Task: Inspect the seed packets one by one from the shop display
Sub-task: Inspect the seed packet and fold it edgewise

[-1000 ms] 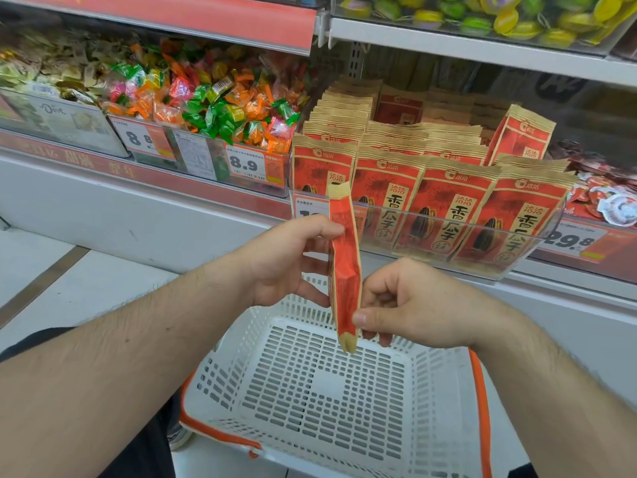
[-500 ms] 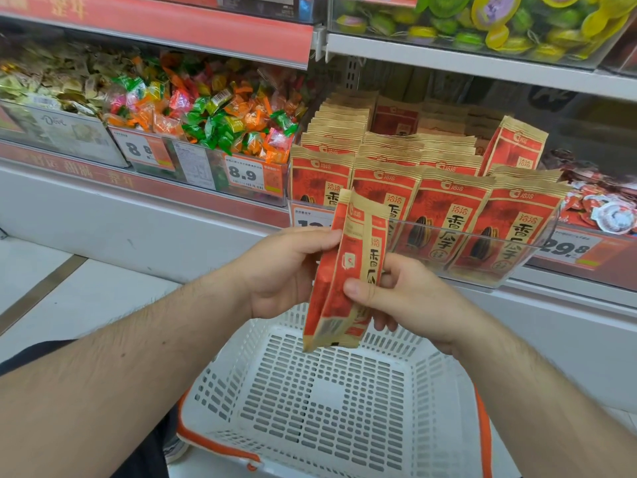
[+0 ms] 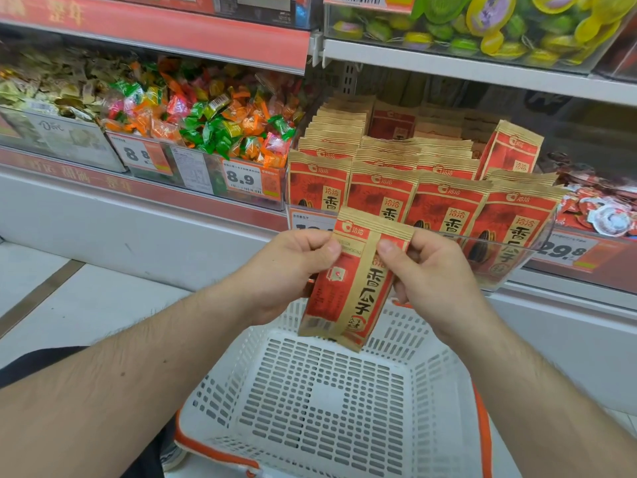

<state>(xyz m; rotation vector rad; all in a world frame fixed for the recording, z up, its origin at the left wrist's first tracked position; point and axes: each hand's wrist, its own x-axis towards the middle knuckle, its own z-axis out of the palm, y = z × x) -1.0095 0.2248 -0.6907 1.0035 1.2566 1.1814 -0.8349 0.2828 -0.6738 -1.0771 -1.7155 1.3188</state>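
A red and tan seed packet point(image 3: 348, 288) hangs upright in front of me, its printed back side facing me. My left hand point(image 3: 286, 270) pinches its upper left edge and my right hand point(image 3: 427, 274) pinches its upper right edge. Behind it, rows of the same seed packets point(image 3: 431, 198) stand in a clear display tray point(image 3: 517, 267) on the shelf. One more packet point(image 3: 510, 150) leans upright at the back right of the tray.
A white shopping basket point(image 3: 444, 357) with orange trim sits below my hands. Bins of wrapped candy point(image 3: 206, 122) fill the shelf to the left, with price tags point(image 3: 243, 182) in front. Small red packs point(image 3: 606, 208) lie at the right, green and yellow sweets point(image 3: 499, 25) above.
The packet was edge-on a second ago; both hands have turned it flat towards me and raised it slightly, my grip shifting to its top corners.
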